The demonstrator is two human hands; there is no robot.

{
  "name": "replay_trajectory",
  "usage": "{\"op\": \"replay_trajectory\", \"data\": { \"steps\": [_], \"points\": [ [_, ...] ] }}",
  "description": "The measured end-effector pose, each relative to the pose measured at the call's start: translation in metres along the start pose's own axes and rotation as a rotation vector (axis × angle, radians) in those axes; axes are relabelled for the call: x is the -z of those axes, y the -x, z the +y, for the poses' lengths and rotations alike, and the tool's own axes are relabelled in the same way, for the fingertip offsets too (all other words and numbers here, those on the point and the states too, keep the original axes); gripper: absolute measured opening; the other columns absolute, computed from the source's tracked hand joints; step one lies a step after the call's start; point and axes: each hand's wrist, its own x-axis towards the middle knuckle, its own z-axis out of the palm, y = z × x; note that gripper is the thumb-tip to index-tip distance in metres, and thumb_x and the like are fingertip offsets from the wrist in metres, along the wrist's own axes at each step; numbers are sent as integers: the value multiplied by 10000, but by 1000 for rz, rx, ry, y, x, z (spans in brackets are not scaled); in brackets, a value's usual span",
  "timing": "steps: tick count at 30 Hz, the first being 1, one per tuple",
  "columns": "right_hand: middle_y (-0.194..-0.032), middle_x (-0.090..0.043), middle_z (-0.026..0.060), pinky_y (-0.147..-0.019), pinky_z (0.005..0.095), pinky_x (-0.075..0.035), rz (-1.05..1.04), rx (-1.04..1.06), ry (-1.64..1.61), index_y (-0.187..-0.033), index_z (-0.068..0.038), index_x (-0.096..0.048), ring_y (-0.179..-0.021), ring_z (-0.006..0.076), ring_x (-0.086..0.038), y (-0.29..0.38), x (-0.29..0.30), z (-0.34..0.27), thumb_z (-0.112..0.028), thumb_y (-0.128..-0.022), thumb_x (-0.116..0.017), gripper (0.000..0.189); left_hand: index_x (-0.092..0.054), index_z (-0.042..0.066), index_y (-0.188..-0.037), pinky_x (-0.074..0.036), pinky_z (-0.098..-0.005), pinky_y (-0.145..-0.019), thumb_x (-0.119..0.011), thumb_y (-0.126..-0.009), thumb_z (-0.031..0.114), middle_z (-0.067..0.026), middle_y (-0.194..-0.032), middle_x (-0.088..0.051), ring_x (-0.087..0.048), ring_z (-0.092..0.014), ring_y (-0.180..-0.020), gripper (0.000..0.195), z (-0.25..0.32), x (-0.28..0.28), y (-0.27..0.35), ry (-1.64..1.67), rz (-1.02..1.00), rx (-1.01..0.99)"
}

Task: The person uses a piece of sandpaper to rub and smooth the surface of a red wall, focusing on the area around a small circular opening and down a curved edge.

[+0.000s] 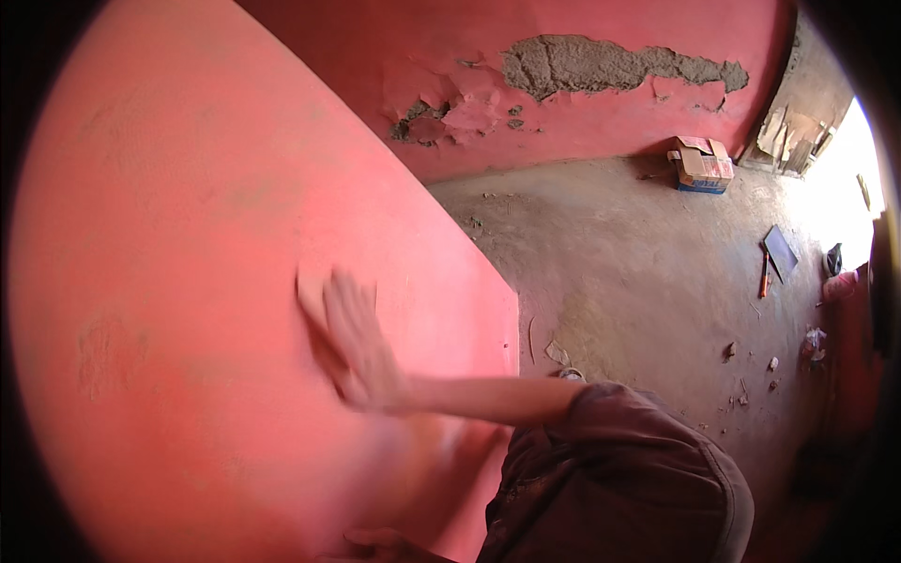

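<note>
My right hand (359, 345) presses a thin, flat sheet (310, 288) against a pink-painted wall (211, 232). The sheet's edges show on both sides of the fingers, and it resembles sandpaper, though motion blur hides its surface. My fingers lie nearly straight over it, pointing up the picture. Greyish, scuffed patches mark the paint around and to the left of this hand. Low in the view, my left hand (380, 538) is near the same wall, dim and cut off by the lower edge. Whether it holds anything cannot be made out.
Another pink wall (436, 49) has peeling paint and bare plaster (598, 67). A cardboard box (704, 165) stands at its foot. On the concrete floor (619, 253) lie a dark flat plate (780, 250), an orange-handled tool (764, 278) and rubble (773, 364). A worn wooden door (802, 105) borders a bright opening.
</note>
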Motion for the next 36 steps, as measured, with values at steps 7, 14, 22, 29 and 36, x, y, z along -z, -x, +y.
{"op": "replay_trajectory", "data": {
  "steps": [7,14,22,29,36],
  "points": [
    [-1488,-196,406,-1078,696,-164,-97,163,-234,-1387,199,-274,-1383,561,-229,25,0,-40,-330,-953,-359,689,-528,44,-1374,-109,-593,-1129,-573,-914,450,-272,-1514,-315,-238,-449,-1426,615,1,6,4,36,70,-3],
    [-1528,-200,309,-1106,663,-130,-154,304,-96,-1501,52,-181,-1420,487,-196,-22,3,-56,-238,-859,-554,796,-545,50,-1362,-123,-592,-1122,-592,-906,459,-273,-1504,-338,-251,-444,-1424,614,28,12,-13,96,95,22],
    [-1536,-194,309,-1149,585,-106,239,-543,-101,-1515,11,-189,-1438,471,-158,2,-20,-19,-76,-912,-423,652,-561,42,-1345,-168,-595,-1103,-582,-906,468,-280,-1499,-343,-280,-453,-1408,613,28,7,-11,98,130,17],
    [-1470,-297,342,-1098,657,-159,-56,233,-196,-1477,16,-290,-1393,500,-245,27,-3,-19,-146,-929,-394,581,-561,43,-1345,-171,-596,-1102,-584,-903,461,-284,-1499,-341,-287,-456,-1403,609,33,14,-13,113,104,19],
    [-1548,-149,313,-1163,546,-107,240,-754,-72,-1503,28,-194,-1440,472,-112,34,-25,0,-229,-984,-431,626,-560,40,-1345,-178,-595,-1099,-587,-896,451,-292,-1496,-340,-296,-463,-1395,609,42,18,-21,123,114,10]
  ]
}}
